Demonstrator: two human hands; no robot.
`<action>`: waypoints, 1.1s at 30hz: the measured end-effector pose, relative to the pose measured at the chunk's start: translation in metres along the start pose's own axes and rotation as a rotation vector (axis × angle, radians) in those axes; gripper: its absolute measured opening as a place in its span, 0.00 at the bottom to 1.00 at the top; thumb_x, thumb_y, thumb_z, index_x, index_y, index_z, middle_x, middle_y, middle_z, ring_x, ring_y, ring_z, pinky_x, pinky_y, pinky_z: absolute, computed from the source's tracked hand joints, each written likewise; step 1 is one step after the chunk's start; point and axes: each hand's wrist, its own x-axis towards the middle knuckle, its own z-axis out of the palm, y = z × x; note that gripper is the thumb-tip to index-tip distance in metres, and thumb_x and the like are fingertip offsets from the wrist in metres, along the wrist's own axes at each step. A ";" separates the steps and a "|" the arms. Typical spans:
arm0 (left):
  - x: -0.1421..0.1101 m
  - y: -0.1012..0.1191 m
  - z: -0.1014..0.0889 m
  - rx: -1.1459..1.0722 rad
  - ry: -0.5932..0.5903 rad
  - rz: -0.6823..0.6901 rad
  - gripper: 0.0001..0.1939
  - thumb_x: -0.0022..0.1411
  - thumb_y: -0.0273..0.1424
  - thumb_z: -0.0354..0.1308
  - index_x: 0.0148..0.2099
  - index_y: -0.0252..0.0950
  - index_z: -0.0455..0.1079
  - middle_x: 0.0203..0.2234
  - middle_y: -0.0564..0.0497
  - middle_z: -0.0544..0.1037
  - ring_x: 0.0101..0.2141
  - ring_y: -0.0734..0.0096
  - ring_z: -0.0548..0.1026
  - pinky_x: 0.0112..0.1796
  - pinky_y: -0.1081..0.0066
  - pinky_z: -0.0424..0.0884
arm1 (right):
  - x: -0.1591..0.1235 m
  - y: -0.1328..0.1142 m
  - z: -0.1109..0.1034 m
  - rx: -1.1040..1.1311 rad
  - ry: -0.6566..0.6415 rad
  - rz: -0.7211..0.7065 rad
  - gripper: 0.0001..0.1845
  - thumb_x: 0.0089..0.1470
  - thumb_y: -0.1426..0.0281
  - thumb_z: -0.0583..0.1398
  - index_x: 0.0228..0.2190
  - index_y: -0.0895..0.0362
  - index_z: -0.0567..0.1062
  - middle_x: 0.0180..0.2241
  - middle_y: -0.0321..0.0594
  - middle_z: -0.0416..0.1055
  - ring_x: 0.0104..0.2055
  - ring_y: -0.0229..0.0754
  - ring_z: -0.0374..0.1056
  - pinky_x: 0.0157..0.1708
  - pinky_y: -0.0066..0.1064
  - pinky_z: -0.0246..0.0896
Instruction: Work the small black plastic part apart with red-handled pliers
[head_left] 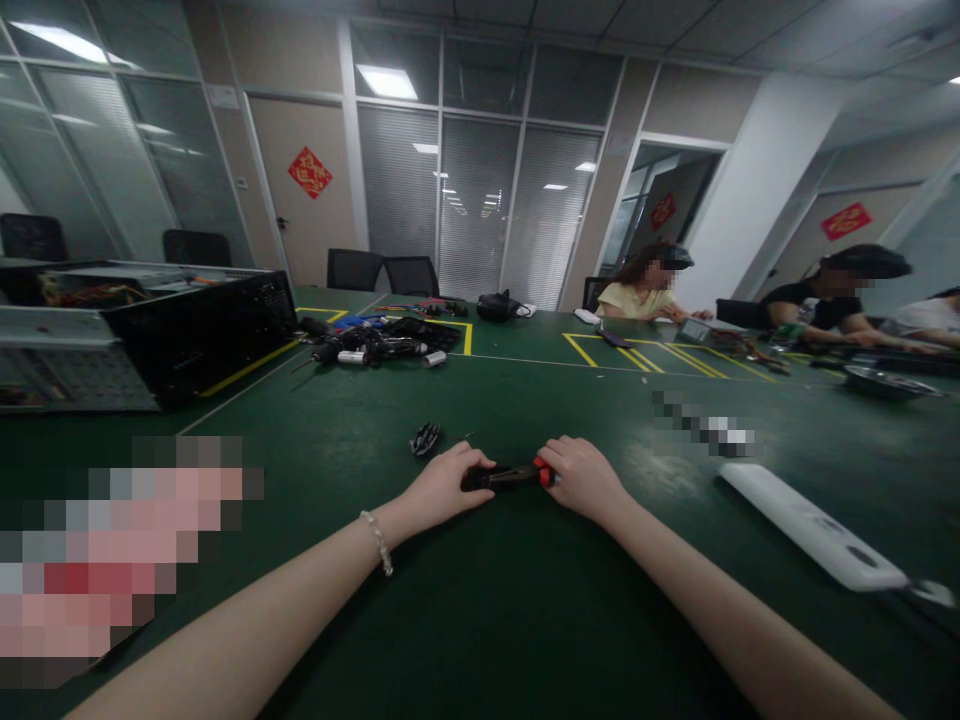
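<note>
My right hand [585,475] is closed round the red handles of a pair of pliers [516,474]. The jaws of the pliers point left, toward my left hand [448,484], which wears a beaded bracelet. Thumb and fingers of that left hand pinch a small black piece [474,478] at the tip of the jaws; its exact kind cannot be made out. Whether the jaws grip the piece is unclear. Just beyond my left hand, a small black bundle [426,438] lies on the green tabletop [495,610].
An open computer case [202,330] stands at the left. Farther back lies a heap of cables and dark parts [382,340]. On the right is a white power strip [814,525], with a metal bowl [889,382] beyond it. Several people sit along the far right side.
</note>
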 end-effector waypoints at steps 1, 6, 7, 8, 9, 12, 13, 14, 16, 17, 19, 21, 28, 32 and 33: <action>0.000 0.000 0.000 -0.001 0.001 0.002 0.17 0.51 0.37 0.56 0.44 0.41 0.65 0.37 0.52 0.65 0.35 0.69 0.67 0.37 0.69 0.64 | 0.000 0.000 0.000 0.001 0.000 0.002 0.09 0.40 0.73 0.55 0.29 0.58 0.70 0.29 0.40 0.68 0.31 0.39 0.59 0.31 0.29 0.49; 0.000 0.000 0.001 0.005 0.005 -0.002 0.17 0.50 0.36 0.57 0.44 0.40 0.65 0.37 0.51 0.65 0.35 0.69 0.67 0.36 0.69 0.64 | 0.000 -0.001 0.000 -0.002 -0.010 0.008 0.10 0.40 0.73 0.55 0.30 0.58 0.70 0.29 0.40 0.68 0.31 0.39 0.59 0.31 0.29 0.50; 0.000 0.000 0.001 0.008 0.006 -0.004 0.17 0.50 0.36 0.57 0.44 0.40 0.65 0.37 0.51 0.65 0.35 0.69 0.67 0.36 0.69 0.64 | 0.001 -0.001 0.001 -0.005 -0.010 0.008 0.10 0.40 0.73 0.55 0.30 0.57 0.70 0.29 0.40 0.68 0.31 0.39 0.59 0.31 0.29 0.50; 0.000 0.001 0.001 0.008 0.005 -0.005 0.16 0.50 0.36 0.57 0.43 0.40 0.65 0.37 0.51 0.65 0.35 0.69 0.67 0.36 0.69 0.64 | 0.001 -0.001 0.001 -0.007 -0.010 0.008 0.10 0.40 0.73 0.55 0.30 0.57 0.70 0.29 0.40 0.68 0.31 0.39 0.59 0.31 0.29 0.50; 0.000 0.001 0.001 0.008 0.005 -0.008 0.16 0.50 0.36 0.57 0.43 0.40 0.65 0.37 0.51 0.65 0.35 0.69 0.67 0.36 0.69 0.64 | 0.001 -0.001 0.001 -0.008 -0.011 0.007 0.10 0.40 0.73 0.56 0.30 0.57 0.70 0.29 0.40 0.68 0.31 0.39 0.59 0.31 0.29 0.50; 0.000 0.002 0.000 0.002 -0.009 -0.020 0.17 0.50 0.36 0.56 0.44 0.40 0.65 0.38 0.51 0.65 0.35 0.68 0.67 0.36 0.68 0.65 | 0.001 0.000 0.002 -0.010 -0.014 0.005 0.10 0.40 0.73 0.56 0.30 0.58 0.70 0.29 0.40 0.68 0.31 0.39 0.59 0.31 0.29 0.51; 0.000 0.002 0.000 -0.001 -0.011 -0.021 0.17 0.50 0.36 0.56 0.44 0.39 0.65 0.38 0.51 0.65 0.35 0.68 0.67 0.36 0.68 0.65 | 0.001 0.000 0.001 -0.008 -0.014 0.006 0.10 0.40 0.73 0.56 0.30 0.58 0.70 0.29 0.40 0.68 0.31 0.39 0.59 0.31 0.29 0.51; -0.001 0.002 0.000 -0.004 -0.012 -0.019 0.17 0.50 0.36 0.56 0.44 0.39 0.65 0.38 0.51 0.64 0.35 0.68 0.67 0.37 0.68 0.65 | 0.000 0.000 0.001 -0.006 -0.013 0.006 0.10 0.40 0.73 0.56 0.30 0.58 0.70 0.29 0.40 0.68 0.31 0.38 0.59 0.31 0.29 0.51; -0.001 0.002 -0.001 -0.010 -0.008 -0.014 0.17 0.50 0.36 0.56 0.44 0.40 0.65 0.38 0.51 0.64 0.36 0.68 0.67 0.37 0.68 0.65 | 0.000 -0.001 0.001 -0.005 -0.011 0.006 0.09 0.40 0.73 0.56 0.30 0.58 0.70 0.29 0.39 0.68 0.31 0.38 0.59 0.31 0.29 0.51; -0.001 0.002 0.000 -0.011 -0.007 -0.014 0.17 0.50 0.36 0.56 0.44 0.40 0.65 0.38 0.51 0.64 0.36 0.68 0.67 0.37 0.67 0.65 | 0.000 -0.001 0.001 -0.007 -0.012 0.005 0.09 0.41 0.73 0.55 0.30 0.57 0.70 0.29 0.39 0.68 0.31 0.38 0.60 0.31 0.29 0.51; 0.000 0.002 0.000 -0.005 -0.008 -0.017 0.17 0.50 0.36 0.56 0.44 0.40 0.65 0.38 0.51 0.64 0.36 0.68 0.67 0.37 0.67 0.65 | 0.000 -0.001 0.000 -0.013 -0.013 0.002 0.09 0.40 0.73 0.55 0.29 0.57 0.70 0.29 0.39 0.68 0.31 0.38 0.60 0.31 0.29 0.51; 0.000 0.002 0.000 0.005 -0.010 -0.020 0.17 0.50 0.36 0.56 0.44 0.40 0.65 0.38 0.51 0.64 0.36 0.67 0.67 0.37 0.67 0.65 | 0.000 -0.001 0.000 -0.012 -0.013 0.001 0.09 0.40 0.73 0.55 0.29 0.57 0.70 0.29 0.39 0.68 0.31 0.38 0.60 0.31 0.29 0.51; 0.000 0.000 0.001 0.005 -0.004 0.006 0.17 0.51 0.36 0.57 0.44 0.40 0.65 0.37 0.52 0.64 0.36 0.68 0.67 0.38 0.68 0.64 | 0.001 -0.001 -0.001 -0.021 -0.013 -0.004 0.08 0.41 0.73 0.55 0.28 0.57 0.70 0.29 0.39 0.67 0.30 0.38 0.59 0.30 0.29 0.49; 0.000 0.001 0.000 0.014 -0.003 0.007 0.16 0.51 0.36 0.56 0.44 0.40 0.65 0.37 0.52 0.64 0.35 0.69 0.67 0.37 0.68 0.64 | 0.000 0.000 0.000 -0.017 -0.018 -0.002 0.09 0.40 0.73 0.55 0.29 0.57 0.70 0.29 0.39 0.67 0.31 0.39 0.59 0.30 0.29 0.49; 0.000 0.001 0.000 0.013 -0.004 0.005 0.16 0.51 0.36 0.56 0.44 0.40 0.65 0.37 0.52 0.64 0.35 0.69 0.67 0.37 0.68 0.64 | 0.000 0.000 0.000 -0.014 -0.019 0.002 0.09 0.41 0.73 0.55 0.29 0.57 0.70 0.29 0.39 0.67 0.31 0.38 0.59 0.31 0.29 0.49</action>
